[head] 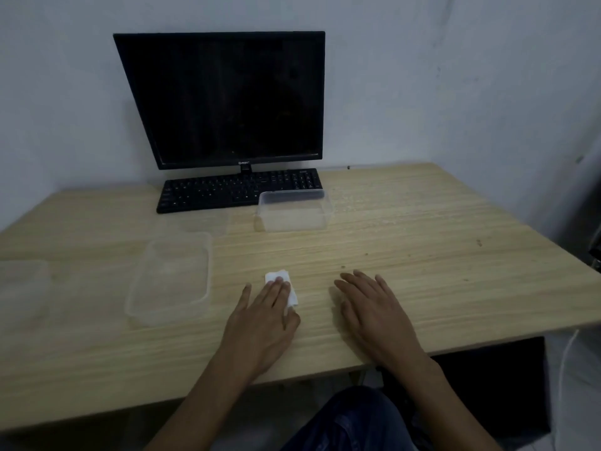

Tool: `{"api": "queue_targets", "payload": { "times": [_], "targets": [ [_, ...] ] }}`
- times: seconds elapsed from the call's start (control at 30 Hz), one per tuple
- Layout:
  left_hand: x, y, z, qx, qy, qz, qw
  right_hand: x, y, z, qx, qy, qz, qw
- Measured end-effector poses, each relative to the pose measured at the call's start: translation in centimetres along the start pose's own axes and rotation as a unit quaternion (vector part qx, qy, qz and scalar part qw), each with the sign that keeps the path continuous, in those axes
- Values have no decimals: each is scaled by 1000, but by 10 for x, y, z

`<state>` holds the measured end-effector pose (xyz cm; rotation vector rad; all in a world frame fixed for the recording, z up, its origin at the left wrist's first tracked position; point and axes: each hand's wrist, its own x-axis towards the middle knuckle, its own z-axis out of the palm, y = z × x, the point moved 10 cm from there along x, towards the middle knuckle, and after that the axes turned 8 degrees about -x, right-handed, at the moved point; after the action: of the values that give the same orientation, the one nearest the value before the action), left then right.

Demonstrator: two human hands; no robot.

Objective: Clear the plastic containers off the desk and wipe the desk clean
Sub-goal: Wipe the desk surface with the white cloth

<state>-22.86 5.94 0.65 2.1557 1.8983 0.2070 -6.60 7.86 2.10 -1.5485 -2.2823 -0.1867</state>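
Left hand (265, 315): laid flat, fingers straight, pressed on the white tissue (282, 286) at lower centre.
Right hand (374, 312): spread flat on the desk (439, 242).
Containers: one (170, 278) left of the tissue, one (292, 211) above it.

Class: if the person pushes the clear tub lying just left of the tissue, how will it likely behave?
The tub looks empty and thin-walled, so probably light and a bit flexible. Its broad, low shape on the smooth desk suggests sliding rather than tipping.
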Motion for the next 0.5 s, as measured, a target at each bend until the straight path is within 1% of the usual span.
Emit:
{"api": "queue_targets", "payload": {
  "times": [0.13,0.23,0.4,0.5],
  "targets": [
    [33,-14,-5,-17,4,-21,1000,0,-15,13,7,-28,-32,999],
    [45,-14,-1,-28,5,-26,999,0,-15,15,11,-27,-26,999],
    [9,14,7,-24,-7,34,999,-2,-10,12,12,-16,2,1000],
    [-6,16,8,-1,2,40,999,-1,-9,12,18,-22,4,1000]
  ]
}}
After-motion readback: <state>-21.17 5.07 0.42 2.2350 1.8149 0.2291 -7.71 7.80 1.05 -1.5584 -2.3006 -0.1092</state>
